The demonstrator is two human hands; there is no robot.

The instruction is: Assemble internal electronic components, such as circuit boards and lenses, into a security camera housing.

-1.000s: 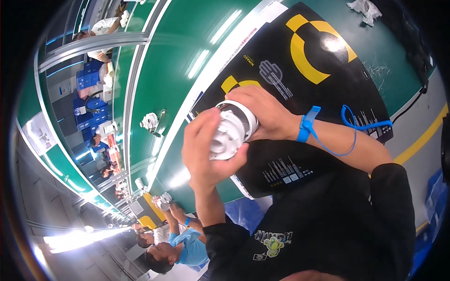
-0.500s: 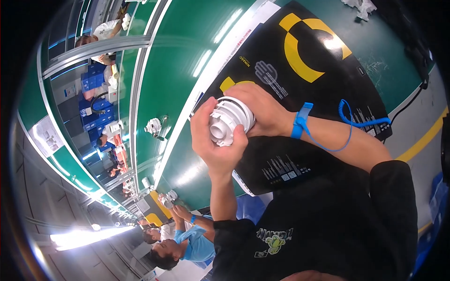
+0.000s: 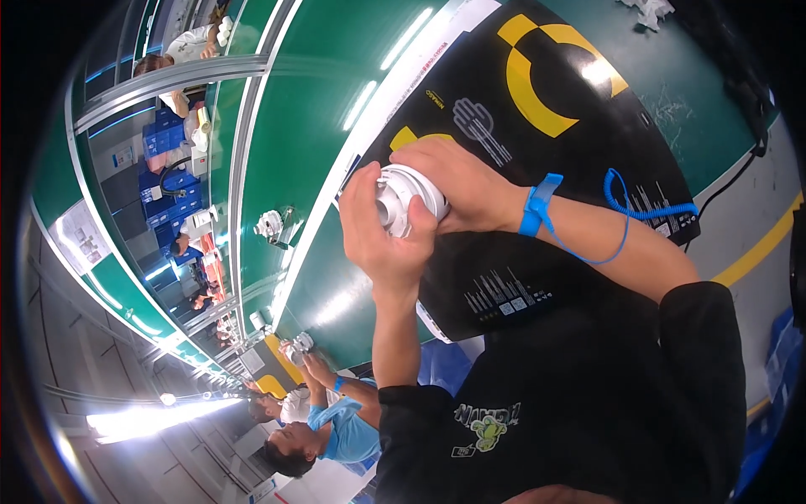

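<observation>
Between my two hands is a round white plastic housing (image 3: 411, 186) with a short tube sticking out of its left-facing end. My left hand (image 3: 374, 227) is closed round the tube end, its thumb pressed on the ring beside it. My right hand (image 3: 466, 176) wraps the wider far side, and most of its fingers are hidden behind the part. A blue wrist strap (image 3: 539, 206) circles my right wrist, its coiled cord (image 3: 625, 197) trailing right. Below the held part lies a black mat with yellow shapes (image 3: 537, 92).
Another white part (image 3: 270, 225) lies on the green surface (image 3: 323, 76) beyond the metal rail (image 3: 252, 118). At lower left a co-worker in a blue shirt (image 3: 348, 433) holds a similar white part (image 3: 298, 344). Crumpled white material (image 3: 651, 13) sits at the top right.
Both hands and the white housing have shifted slightly up and left. The housing has turned a little, its tube end now more covered by my left fingers and thumb.
</observation>
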